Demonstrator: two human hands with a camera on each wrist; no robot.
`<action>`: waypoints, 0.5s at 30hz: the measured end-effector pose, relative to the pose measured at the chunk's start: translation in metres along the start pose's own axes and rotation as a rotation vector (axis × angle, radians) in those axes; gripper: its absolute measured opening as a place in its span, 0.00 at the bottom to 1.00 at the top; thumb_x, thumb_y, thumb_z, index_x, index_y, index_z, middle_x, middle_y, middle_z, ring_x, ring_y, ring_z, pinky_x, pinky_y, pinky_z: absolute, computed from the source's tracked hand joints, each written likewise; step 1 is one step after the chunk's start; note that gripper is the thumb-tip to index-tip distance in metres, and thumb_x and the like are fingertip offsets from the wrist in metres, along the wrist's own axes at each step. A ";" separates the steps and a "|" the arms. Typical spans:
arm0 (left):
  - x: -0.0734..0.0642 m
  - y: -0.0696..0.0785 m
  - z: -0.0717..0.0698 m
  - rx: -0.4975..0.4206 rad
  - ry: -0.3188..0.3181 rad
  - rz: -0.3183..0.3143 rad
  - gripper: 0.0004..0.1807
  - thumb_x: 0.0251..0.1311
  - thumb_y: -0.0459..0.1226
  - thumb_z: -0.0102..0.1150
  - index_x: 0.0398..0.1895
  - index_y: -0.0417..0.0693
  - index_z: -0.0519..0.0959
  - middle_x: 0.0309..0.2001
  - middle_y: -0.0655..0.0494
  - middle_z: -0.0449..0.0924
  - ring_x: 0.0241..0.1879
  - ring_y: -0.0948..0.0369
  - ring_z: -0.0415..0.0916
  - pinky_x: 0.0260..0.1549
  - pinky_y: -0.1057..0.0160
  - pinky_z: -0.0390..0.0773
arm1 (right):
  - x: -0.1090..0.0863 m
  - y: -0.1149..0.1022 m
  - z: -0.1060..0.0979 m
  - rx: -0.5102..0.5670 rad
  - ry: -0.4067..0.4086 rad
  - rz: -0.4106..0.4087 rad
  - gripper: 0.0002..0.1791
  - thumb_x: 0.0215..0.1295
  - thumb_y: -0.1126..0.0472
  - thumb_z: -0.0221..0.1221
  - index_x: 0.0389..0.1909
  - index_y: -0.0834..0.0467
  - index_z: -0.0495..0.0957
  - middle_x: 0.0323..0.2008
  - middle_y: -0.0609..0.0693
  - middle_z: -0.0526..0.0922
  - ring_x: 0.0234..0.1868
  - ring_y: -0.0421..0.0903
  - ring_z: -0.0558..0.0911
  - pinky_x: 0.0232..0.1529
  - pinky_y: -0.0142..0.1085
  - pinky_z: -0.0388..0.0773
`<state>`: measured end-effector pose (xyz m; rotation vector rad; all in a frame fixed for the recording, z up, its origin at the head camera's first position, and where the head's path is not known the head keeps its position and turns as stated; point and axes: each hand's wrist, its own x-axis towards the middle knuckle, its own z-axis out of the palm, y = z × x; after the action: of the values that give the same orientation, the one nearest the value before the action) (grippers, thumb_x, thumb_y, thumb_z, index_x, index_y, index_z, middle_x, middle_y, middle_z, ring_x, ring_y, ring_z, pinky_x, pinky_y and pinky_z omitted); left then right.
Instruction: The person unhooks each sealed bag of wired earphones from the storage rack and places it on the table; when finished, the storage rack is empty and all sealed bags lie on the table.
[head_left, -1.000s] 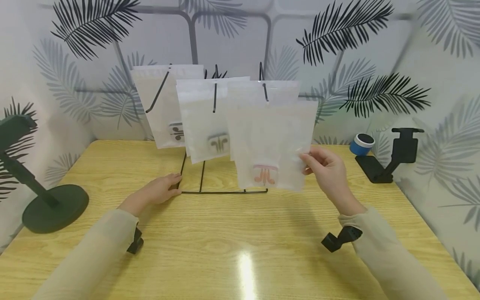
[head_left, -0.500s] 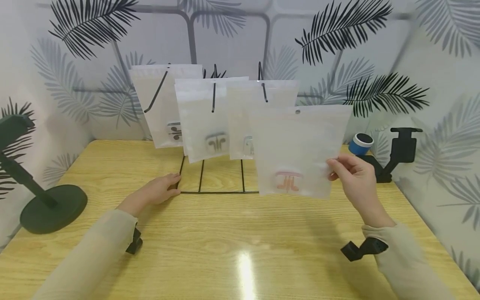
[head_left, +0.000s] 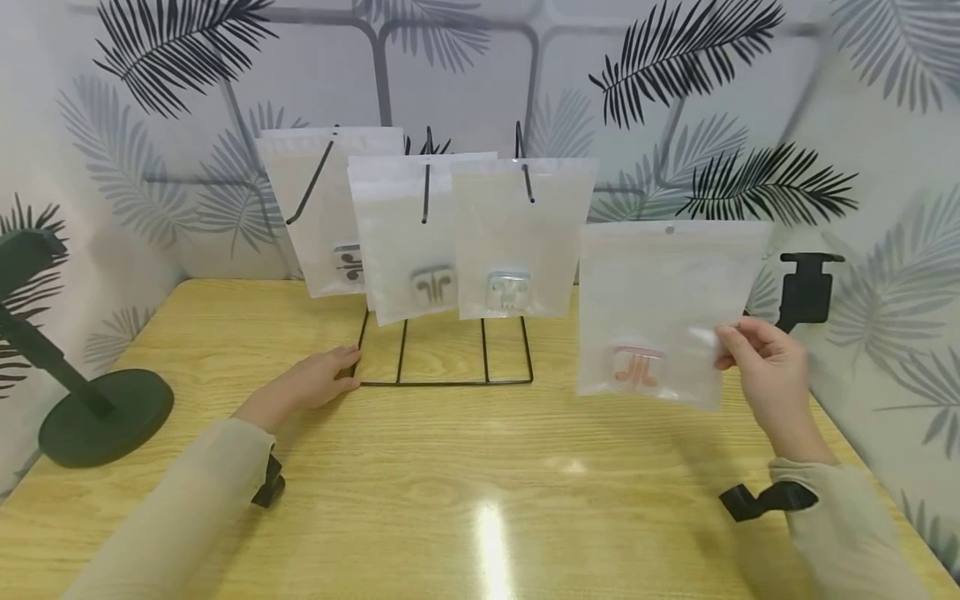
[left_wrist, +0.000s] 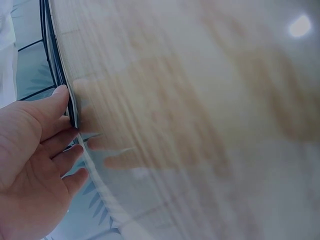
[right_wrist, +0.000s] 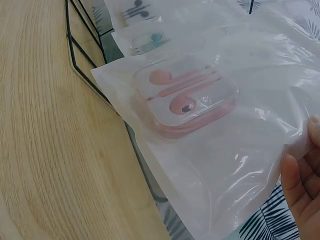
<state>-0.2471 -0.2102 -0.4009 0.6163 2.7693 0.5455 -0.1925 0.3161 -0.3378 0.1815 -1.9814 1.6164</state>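
My right hand (head_left: 768,375) pinches the right edge of a frosted plastic bag (head_left: 667,292) between thumb and fingers. Inside lies a clear case with pink earphones (right_wrist: 185,97), plain in the right wrist view. The bag hangs upright, apart from the black wire rack (head_left: 442,383), its punched hole free of any hook. At the front left corner of the rack's base, my left hand (head_left: 318,379) holds the wire, thumb on one side and fingers on the other in the left wrist view. Similar earphone bags (head_left: 521,233) hang on the three hooks.
A dark green lamp (head_left: 105,417) stands on the left of the wooden table (head_left: 375,500). At the right is a black stand (head_left: 806,287), its base hidden behind the bag and hand. A leaf-patterned backdrop (head_left: 465,75) rises behind the rack.
The right hand has drawn the pink-earphone bag off the right hook and carried it rightward. A bag with pale blue earphones now shows on that hook. The left hand has stayed put.
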 end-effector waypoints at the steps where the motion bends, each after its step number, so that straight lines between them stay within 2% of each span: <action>1: 0.000 0.000 0.000 0.000 -0.001 0.000 0.30 0.67 0.38 0.48 0.66 0.29 0.55 0.67 0.32 0.49 0.65 0.39 0.47 0.61 0.43 0.51 | 0.001 0.003 -0.002 0.019 0.006 0.009 0.04 0.60 0.73 0.57 0.29 0.64 0.80 0.18 0.45 0.78 0.17 0.37 0.76 0.21 0.24 0.75; 4: 0.000 0.000 -0.001 -0.003 -0.006 -0.004 0.30 0.67 0.38 0.48 0.66 0.29 0.55 0.67 0.32 0.49 0.65 0.38 0.47 0.61 0.43 0.51 | 0.003 0.010 -0.007 0.063 0.007 0.047 0.05 0.60 0.72 0.58 0.28 0.62 0.80 0.18 0.45 0.78 0.17 0.37 0.75 0.20 0.24 0.75; 10: 0.002 -0.002 0.000 -0.008 -0.013 -0.009 0.31 0.68 0.38 0.48 0.67 0.29 0.54 0.67 0.32 0.49 0.65 0.38 0.47 0.61 0.43 0.52 | 0.009 0.024 -0.014 0.034 -0.061 0.157 0.02 0.62 0.65 0.58 0.32 0.57 0.79 0.22 0.44 0.79 0.19 0.37 0.76 0.22 0.24 0.76; 12: 0.003 -0.002 0.000 -0.005 -0.015 -0.007 0.31 0.68 0.39 0.48 0.67 0.29 0.54 0.67 0.32 0.49 0.65 0.38 0.47 0.61 0.42 0.52 | 0.012 0.029 -0.014 0.004 -0.074 0.196 0.02 0.62 0.62 0.58 0.33 0.57 0.78 0.23 0.44 0.78 0.20 0.37 0.76 0.22 0.24 0.76; 14: 0.003 -0.002 0.000 -0.003 -0.017 -0.005 0.31 0.68 0.39 0.48 0.67 0.29 0.54 0.67 0.31 0.49 0.65 0.38 0.47 0.60 0.42 0.52 | 0.016 0.037 -0.014 -0.065 -0.084 0.234 0.07 0.63 0.58 0.58 0.36 0.59 0.77 0.24 0.45 0.78 0.22 0.38 0.76 0.24 0.25 0.77; 15: 0.003 -0.002 -0.001 -0.005 -0.018 -0.004 0.31 0.68 0.39 0.47 0.67 0.29 0.54 0.67 0.31 0.49 0.65 0.38 0.47 0.61 0.42 0.52 | 0.019 0.043 -0.015 -0.061 -0.074 0.259 0.09 0.62 0.58 0.59 0.36 0.60 0.77 0.25 0.47 0.78 0.22 0.39 0.76 0.23 0.25 0.77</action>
<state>-0.2501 -0.2106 -0.4015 0.6110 2.7516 0.5427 -0.2223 0.3457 -0.3631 -0.0419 -2.1814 1.7261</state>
